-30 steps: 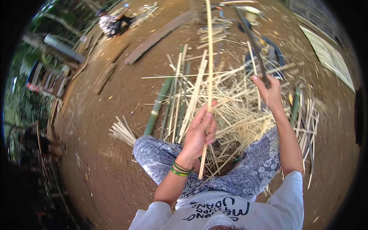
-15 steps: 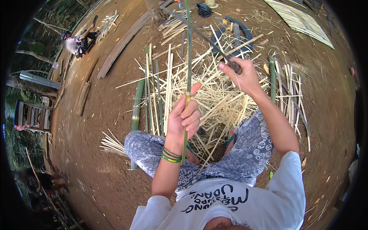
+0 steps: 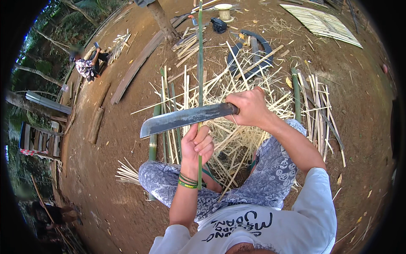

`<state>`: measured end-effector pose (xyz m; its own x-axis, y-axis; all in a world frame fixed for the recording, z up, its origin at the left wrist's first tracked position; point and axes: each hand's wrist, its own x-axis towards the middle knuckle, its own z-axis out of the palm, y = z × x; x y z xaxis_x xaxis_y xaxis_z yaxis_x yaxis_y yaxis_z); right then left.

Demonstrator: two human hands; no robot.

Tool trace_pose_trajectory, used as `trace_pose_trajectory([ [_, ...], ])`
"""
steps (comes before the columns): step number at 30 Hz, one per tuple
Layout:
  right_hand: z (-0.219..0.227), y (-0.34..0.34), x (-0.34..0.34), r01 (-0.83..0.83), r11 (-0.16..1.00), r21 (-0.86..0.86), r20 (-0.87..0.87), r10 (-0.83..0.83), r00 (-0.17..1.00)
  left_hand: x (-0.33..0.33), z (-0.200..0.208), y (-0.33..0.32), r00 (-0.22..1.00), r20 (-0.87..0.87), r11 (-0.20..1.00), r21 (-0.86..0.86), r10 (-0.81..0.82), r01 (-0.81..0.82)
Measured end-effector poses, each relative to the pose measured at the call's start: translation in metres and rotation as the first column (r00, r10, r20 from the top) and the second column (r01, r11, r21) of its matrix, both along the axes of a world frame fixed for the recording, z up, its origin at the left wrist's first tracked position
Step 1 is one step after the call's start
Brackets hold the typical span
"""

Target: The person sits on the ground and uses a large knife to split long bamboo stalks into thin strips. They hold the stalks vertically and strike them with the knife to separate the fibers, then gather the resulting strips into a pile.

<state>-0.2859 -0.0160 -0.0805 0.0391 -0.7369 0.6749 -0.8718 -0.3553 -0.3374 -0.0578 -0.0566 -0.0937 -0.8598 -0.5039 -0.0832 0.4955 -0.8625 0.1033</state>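
My left hand is closed round a long, narrow green bamboo strip, which runs up and away from me past the top of the view. In my right hand is the handle of a machete. Its broad grey blade lies across the strip just above my left fingers, tip to the left. Whether the edge touches the strip I cannot tell. Beneath my hands, a heap of pale bamboo shavings covers the ground between my crossed legs.
Green bamboo poles and split strips lie at both sides. Beyond the heap are a dark ring, a black bag and a tree trunk. One person sits far left; another is at lower left.
The machete has swung from pointing up and away to lying flat across the strip, pointing left. My right hand has come lower and inward; my left keeps its grip on the strip.
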Motion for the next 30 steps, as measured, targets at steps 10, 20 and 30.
trace_pose_trajectory([
  [10, 0.001, -0.007, 0.001, 0.011, 0.989, 0.145, -0.019, -0.008, 1.0, -0.006, 0.009, 0.004, 0.934, 0.288, 0.914, -0.397, 0.21, -0.083],
  [20, -0.002, -0.026, -0.009, 0.143, 0.989, 0.022, 0.031, -0.144, 0.989, 0.009, 0.015, 0.026, 0.847, 0.483, 0.833, -0.546, 0.222, 0.093],
  [30, 0.003, -0.04, -0.027, 0.197, 0.979, -0.053, 0.067, -0.193, 0.979, 0.051, 0.009, 0.049, 0.897, 0.434, 0.893, -0.431, 0.079, 0.13],
])
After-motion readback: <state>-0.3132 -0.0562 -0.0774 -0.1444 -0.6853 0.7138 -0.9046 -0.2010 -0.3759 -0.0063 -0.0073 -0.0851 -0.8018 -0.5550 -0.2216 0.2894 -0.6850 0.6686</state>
